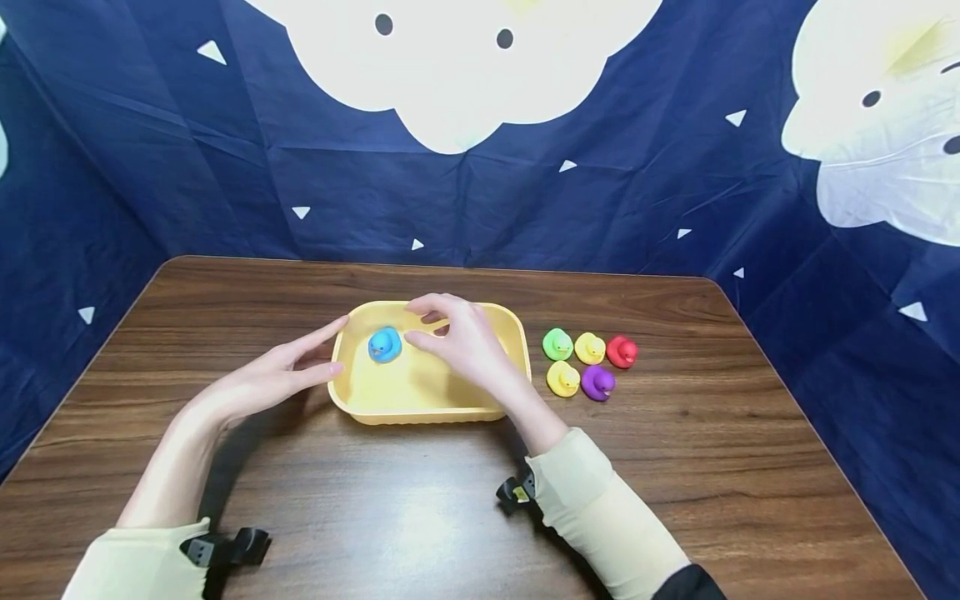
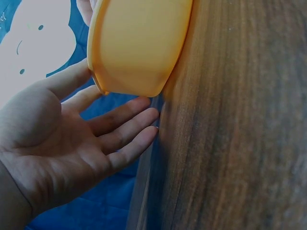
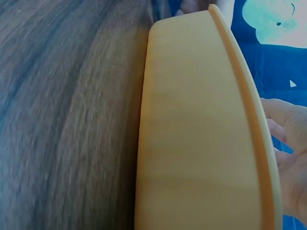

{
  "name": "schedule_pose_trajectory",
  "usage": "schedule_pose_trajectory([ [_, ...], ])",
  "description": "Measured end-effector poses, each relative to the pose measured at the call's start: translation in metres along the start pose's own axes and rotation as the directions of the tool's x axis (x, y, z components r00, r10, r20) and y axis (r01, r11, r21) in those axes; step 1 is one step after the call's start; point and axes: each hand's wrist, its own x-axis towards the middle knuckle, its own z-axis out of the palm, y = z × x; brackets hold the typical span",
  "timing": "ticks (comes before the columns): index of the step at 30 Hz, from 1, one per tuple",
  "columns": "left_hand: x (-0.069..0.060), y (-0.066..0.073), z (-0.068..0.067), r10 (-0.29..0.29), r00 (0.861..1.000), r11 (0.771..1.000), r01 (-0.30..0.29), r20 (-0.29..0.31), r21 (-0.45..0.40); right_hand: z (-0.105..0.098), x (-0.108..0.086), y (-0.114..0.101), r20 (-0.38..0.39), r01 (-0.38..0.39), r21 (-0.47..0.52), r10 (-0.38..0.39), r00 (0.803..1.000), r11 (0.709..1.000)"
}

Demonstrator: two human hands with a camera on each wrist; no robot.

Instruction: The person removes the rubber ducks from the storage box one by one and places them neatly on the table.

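Observation:
A yellow plastic tray (image 1: 393, 392) stands on the table with a blue rubber duck (image 1: 385, 345) inside, toward its left end. My left hand (image 1: 262, 379) is at the tray's left end, thumb and fingertips at the rim, fingers extended; in the left wrist view the lower fingers (image 2: 132, 129) spread beneath the tray's end. Over the middle of the tray hovers my right hand (image 1: 468, 340), its thumb and fingers parted just right of the blue duck, holding nothing. The tray's side wall (image 3: 196, 124) hides part of that hand in the right wrist view.
Right of the tray sit a green duck (image 1: 557, 344), two yellow ducks (image 1: 590, 348) (image 1: 563, 379), a red duck (image 1: 622, 352) and a purple duck (image 1: 598, 383). A dark blue curtain (image 1: 337, 183) with white cloud shapes hangs behind the wooden table (image 1: 337, 517).

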Motion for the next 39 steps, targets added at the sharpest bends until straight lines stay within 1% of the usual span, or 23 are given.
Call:
schedule_pose_trajectory([
  [5, 0.000, 0.000, 0.000, -0.016, 1.000, 1.000, 0.017, -0.001, 0.008, 0.010, 0.007, 0.000, 0.014, -0.014, -0.047, 0.015, 1.000, 0.999],
  [13, 0.000, -0.001, -0.001, 0.010, 1.000, 1.000, -0.010, -0.003, 0.026, 0.022, 0.019, -0.005, 0.047, -0.032, -0.184, 0.042, 0.998, 0.982],
  [18, -0.001, -0.001, -0.001, 0.017, 1.000, 1.000, -0.016, -0.005, 0.022, 0.028, 0.025, -0.007, 0.052, -0.042, -0.202, 0.053, 0.997, 0.978],
  [22, -0.001, -0.001, -0.001, 0.022, 1.000, 1.000, -0.022, -0.007, 0.017, 0.033, 0.028, -0.005, 0.054, -0.066, -0.216, 0.079, 0.995, 0.974],
  [26, 0.000, 0.000, -0.001, 0.015, 1.000, 1.000, -0.015, -0.001, 0.013, 0.036, 0.029, -0.003, 0.053, -0.088, -0.215, 0.102, 0.993, 0.973],
  [31, 0.000, 0.000, 0.000, 0.011, 1.000, 1.000, -0.011, 0.004, 0.009, 0.040, 0.030, -0.001, 0.057, -0.097, -0.222, 0.112, 0.992, 0.970],
  [35, 0.000, 0.000, 0.000, 0.023, 1.000, 1.000, -0.023, 0.001, -0.004, 0.042, 0.029, 0.000, 0.076, -0.091, -0.224, 0.111, 0.991, 0.970],
  [39, -0.001, 0.000, 0.000, 0.028, 1.000, 1.000, -0.028, -0.001, -0.010, 0.044, 0.028, 0.002, 0.097, -0.057, -0.255, 0.084, 0.992, 0.965],
])
